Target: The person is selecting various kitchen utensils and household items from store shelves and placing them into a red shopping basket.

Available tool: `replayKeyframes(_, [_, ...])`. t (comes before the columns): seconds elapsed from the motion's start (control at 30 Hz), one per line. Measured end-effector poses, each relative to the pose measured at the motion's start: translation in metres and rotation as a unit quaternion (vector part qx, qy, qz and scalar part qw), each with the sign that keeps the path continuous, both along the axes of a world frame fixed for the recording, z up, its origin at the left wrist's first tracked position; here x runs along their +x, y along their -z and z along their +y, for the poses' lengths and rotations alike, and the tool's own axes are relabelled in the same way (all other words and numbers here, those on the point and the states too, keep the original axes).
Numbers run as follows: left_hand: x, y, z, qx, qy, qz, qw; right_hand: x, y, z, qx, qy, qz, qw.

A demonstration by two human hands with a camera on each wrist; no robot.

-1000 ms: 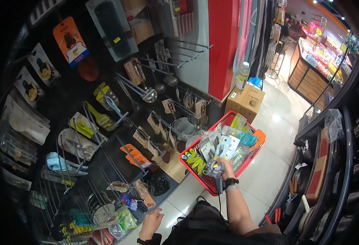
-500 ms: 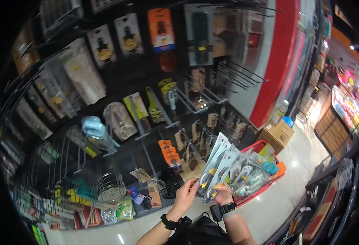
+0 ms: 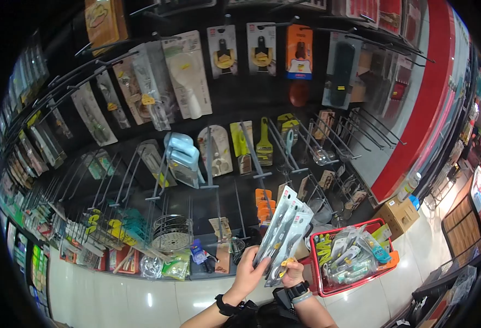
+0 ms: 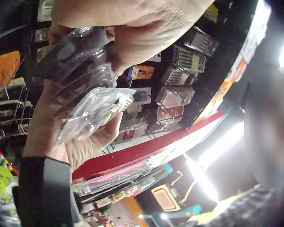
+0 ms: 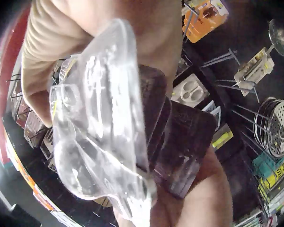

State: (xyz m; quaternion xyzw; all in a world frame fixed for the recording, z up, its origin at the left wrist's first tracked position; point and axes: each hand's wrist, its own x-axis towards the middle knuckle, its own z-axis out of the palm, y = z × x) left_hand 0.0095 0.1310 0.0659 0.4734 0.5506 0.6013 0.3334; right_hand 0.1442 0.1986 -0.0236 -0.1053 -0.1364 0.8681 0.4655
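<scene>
The head camera looks forward and slightly down from above at a hook wall (image 3: 224,104) some way off, with the left hand (image 3: 247,270) and right hand (image 3: 292,271) at 6 o'clock around blister packs (image 3: 283,232). The left wrist camera sits against its hand and faces up past the packs (image 4: 85,109) toward a red pillar (image 4: 146,146). The right wrist camera, equally near, looks past the packs (image 5: 99,132) at the wall, sharing a round steel rack (image 5: 277,125) at 3 o'clock, which the head view has at 7 o'clock.

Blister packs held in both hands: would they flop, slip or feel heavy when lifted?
Probably fairly stiff: the blister packs stand fanned upward from the left hand and right hand without drooping. Likely slippery against each other, given the glossy clear plastic.
</scene>
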Motion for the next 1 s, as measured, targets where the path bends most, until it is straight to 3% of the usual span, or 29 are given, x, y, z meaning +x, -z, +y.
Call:
replayKeyframes(0.03, [-0.003,0.001,-0.004,-0.028,0.006,-0.122,0.992,-0.004,-0.002,-0.001,0.002,-0.003,0.018,1.000])
replayKeyframes(0.07, [-0.008,0.000,-0.009,-0.026,0.002,-0.123,0.992,-0.006,-0.001,-0.003,0.003,-0.007,0.018,1.000])
replayKeyframes(0.13, [-0.017,-0.004,-0.019,-0.030,0.007,-0.075,0.997,-0.011,-0.009,-0.007,0.020,-0.011,0.033,0.999])
replayKeyframes(0.17, [-0.024,-0.005,-0.024,-0.036,0.003,0.043,0.998,-0.013,-0.015,-0.010,0.026,-0.015,0.038,0.999])
replayKeyframes(0.27, [-0.038,-0.023,-0.042,-0.090,0.018,0.123,0.988,-0.022,-0.011,-0.011,0.063,-0.034,0.077,0.994])
replayKeyframes(0.3, [-0.031,-0.042,-0.050,-0.079,0.027,0.065,0.994,-0.023,-0.007,-0.013,0.061,-0.043,0.066,0.995])
replayKeyframes(0.37, [-0.041,-0.048,-0.057,-0.059,0.016,0.126,0.990,-0.026,-0.008,-0.019,0.053,-0.066,0.074,0.994])
replayKeyframes(0.4, [-0.043,-0.050,-0.065,-0.070,0.015,0.144,0.987,-0.022,-0.028,-0.035,0.090,-0.035,0.040,0.995])
replayKeyframes(0.43, [-0.056,-0.042,-0.064,-0.094,0.026,0.052,0.994,-0.031,-0.008,-0.025,0.044,-0.073,0.102,0.991])
replayKeyframes(0.53, [-0.077,-0.028,-0.076,-0.053,0.045,-0.010,0.998,-0.043,-0.016,-0.030,0.051,-0.055,0.085,0.994])
replayKeyframes(0.6, [-0.091,-0.028,-0.084,0.050,-0.007,0.199,0.979,-0.055,-0.023,-0.033,0.053,-0.047,0.081,0.994])
replayKeyframes(0.73, [-0.094,-0.046,-0.106,0.048,-0.146,0.201,0.967,-0.080,-0.036,-0.036,0.061,-0.038,0.087,0.994])
replayKeyframes(0.8, [-0.110,-0.057,-0.115,0.016,-0.155,0.175,0.972,-0.092,-0.038,-0.036,0.071,-0.032,0.101,0.992])
replayKeyframes(0.87, [-0.143,-0.052,-0.122,0.105,-0.214,0.181,0.954,-0.101,-0.046,-0.040,0.097,-0.041,0.122,0.987])
replayKeyframes(0.93, [-0.167,-0.090,-0.136,0.091,-0.255,0.196,0.942,-0.100,-0.074,-0.051,0.174,-0.080,0.130,0.973])
replayKeyframes(0.97, [-0.182,-0.094,-0.135,0.134,-0.273,0.146,0.941,-0.102,-0.080,-0.050,0.167,-0.092,0.138,0.972])
replayKeyframes(1.0, [-0.196,-0.097,-0.135,0.154,-0.272,0.025,0.949,-0.104,-0.087,-0.048,0.159,-0.104,0.146,0.971])
